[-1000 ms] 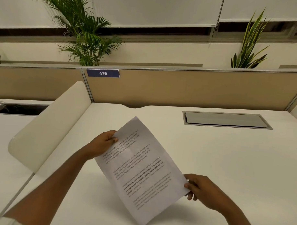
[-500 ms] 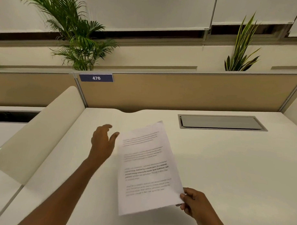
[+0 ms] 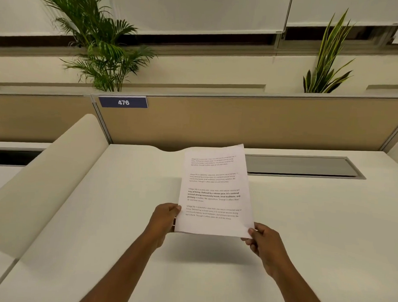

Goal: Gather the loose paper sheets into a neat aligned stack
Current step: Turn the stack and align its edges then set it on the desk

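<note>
Both the left hand (image 3: 166, 219) and right hand (image 3: 261, 240) pinch the printed paper sheets (image 3: 213, 192) at their bottom corners, above the desk (image 3: 123, 216); light, floppy, likely to slide apart.

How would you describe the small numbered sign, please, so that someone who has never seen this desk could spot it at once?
Start at the tan partition that runs along the far edge of the white desk. Follow its top rail to the left, below the feathery palm. The sign is a dark blue rectangle with the white number 476, the only dark label on the partition.
</note>
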Motion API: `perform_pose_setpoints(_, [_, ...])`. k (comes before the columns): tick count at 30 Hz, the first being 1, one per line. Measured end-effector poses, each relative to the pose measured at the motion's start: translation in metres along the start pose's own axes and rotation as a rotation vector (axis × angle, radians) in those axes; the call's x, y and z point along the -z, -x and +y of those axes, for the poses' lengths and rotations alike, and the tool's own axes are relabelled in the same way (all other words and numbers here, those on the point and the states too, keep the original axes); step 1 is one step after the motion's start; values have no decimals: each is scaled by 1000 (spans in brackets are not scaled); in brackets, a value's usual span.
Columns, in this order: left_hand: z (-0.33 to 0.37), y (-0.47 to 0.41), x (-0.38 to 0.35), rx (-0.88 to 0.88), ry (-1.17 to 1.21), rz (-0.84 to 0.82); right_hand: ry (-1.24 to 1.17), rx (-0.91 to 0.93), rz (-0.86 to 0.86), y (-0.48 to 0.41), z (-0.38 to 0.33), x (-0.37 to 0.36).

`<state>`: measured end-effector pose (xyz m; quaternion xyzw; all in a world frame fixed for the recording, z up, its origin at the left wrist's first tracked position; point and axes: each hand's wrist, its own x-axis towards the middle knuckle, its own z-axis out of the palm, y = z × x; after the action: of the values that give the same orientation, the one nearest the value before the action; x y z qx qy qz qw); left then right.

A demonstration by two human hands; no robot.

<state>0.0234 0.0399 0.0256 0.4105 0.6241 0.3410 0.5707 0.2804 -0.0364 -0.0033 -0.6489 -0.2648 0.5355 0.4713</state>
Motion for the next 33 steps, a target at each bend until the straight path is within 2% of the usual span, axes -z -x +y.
perform_pose_setpoints(6, [22,-47,-9,-18,-52,-60,15,-4,59,-56,-24,-13])
perform_pose_setpoints(13, [36,-130,-37,-103,-211,61,81,9,108,-144,-48,-28])
perform_pose_setpoints(18, [32,-174,-49,-125,-328,75,121,-2,139,-190,-50,-35])
perform_pose_setpoints(24, [20,-201,-53,-123,-467,86,209,-29,177,-213,-38,-42])
perform_pose_setpoints(33, [0,-211,-54,-97,-442,57,359,0,230,-216,-30,-49])
